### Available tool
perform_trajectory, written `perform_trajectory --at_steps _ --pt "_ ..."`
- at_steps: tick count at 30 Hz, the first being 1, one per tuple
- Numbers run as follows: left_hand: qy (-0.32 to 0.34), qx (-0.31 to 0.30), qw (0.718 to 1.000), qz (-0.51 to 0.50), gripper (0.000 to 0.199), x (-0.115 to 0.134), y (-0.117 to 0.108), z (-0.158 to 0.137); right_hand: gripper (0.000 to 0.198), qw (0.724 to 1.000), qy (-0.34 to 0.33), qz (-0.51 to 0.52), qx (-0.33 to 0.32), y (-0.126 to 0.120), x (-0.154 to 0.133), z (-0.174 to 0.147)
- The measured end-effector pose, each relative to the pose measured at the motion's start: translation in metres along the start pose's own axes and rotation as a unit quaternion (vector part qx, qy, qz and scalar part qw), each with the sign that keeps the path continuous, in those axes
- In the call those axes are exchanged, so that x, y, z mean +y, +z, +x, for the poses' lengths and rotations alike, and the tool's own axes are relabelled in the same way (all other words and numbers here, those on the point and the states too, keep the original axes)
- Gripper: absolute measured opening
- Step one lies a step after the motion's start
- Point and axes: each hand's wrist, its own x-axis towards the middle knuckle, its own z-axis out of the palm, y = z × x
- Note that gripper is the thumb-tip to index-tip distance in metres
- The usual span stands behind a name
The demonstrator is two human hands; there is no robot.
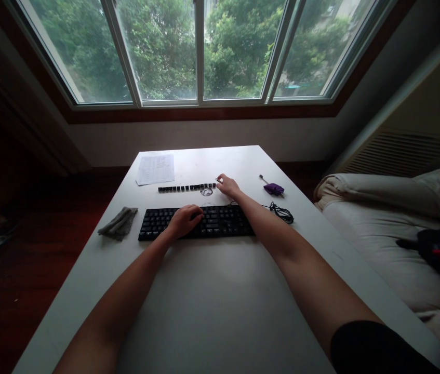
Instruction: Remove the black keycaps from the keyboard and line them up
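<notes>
A black keyboard (220, 223) lies across the white table. My left hand (184, 221) rests on its middle-left part, fingers bent and thumb apart, with nothing visible in the grasp. Beyond the keyboard, small black keycaps (186, 187) stand in a row. At the row's right end is my right hand (227, 185), its thumb and fingers pinched on a thin, shiny piece (218, 181) too small to name. A small round, clear-looking item (206, 192) sits between the row and the keyboard. My right forearm passes over the keyboard's right end and hides part of it.
A grey cloth (119, 223) lies left of the keyboard, and a printed sheet (156, 169) at the back left. To the right are a coiled black cable (282, 213) and a purple item with a brush-like handle (273, 189). A pale sofa (383, 228) flanks the table.
</notes>
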Motion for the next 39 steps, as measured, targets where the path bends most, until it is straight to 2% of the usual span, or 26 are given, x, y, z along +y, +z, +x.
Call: perform_trajectory --at_steps 5,9,12,17,21,28,31,39 --pt "-0.005 0.000 1.000 0.007 0.012 0.001 0.001 0.001 0.028 0.993 -0.074 0.068 0.054 -0.011 0.008 -0.018" --pt "-0.005 0.000 1.000 0.013 0.012 0.003 0.002 0.001 0.037 0.972 -0.138 0.127 0.142 -0.023 0.005 -0.042" --pt "-0.006 -0.001 1.000 0.017 0.012 0.004 0.001 0.001 0.045 0.955 -0.154 0.167 0.190 -0.035 0.003 -0.061" --pt "-0.008 -0.002 1.000 0.018 0.012 0.006 0.001 0.001 0.049 0.947 -0.137 0.277 0.093 -0.046 0.010 -0.080" --pt "-0.008 0.001 1.000 0.012 0.013 0.007 0.002 0.001 0.047 0.939 -0.134 0.307 0.076 -0.049 0.016 -0.083" --pt "-0.003 -0.003 1.000 0.006 0.013 0.008 0.000 0.000 0.041 0.892 -0.138 0.429 -0.034 -0.056 0.021 -0.086" --pt "-0.002 -0.005 1.000 0.008 0.013 0.007 0.001 0.000 0.041 0.888 -0.139 0.435 -0.045 -0.054 0.023 -0.088" --pt "-0.004 -0.001 1.000 0.009 0.013 0.007 0.003 0.000 0.042 0.895 -0.166 0.413 -0.020 -0.050 0.024 -0.084"
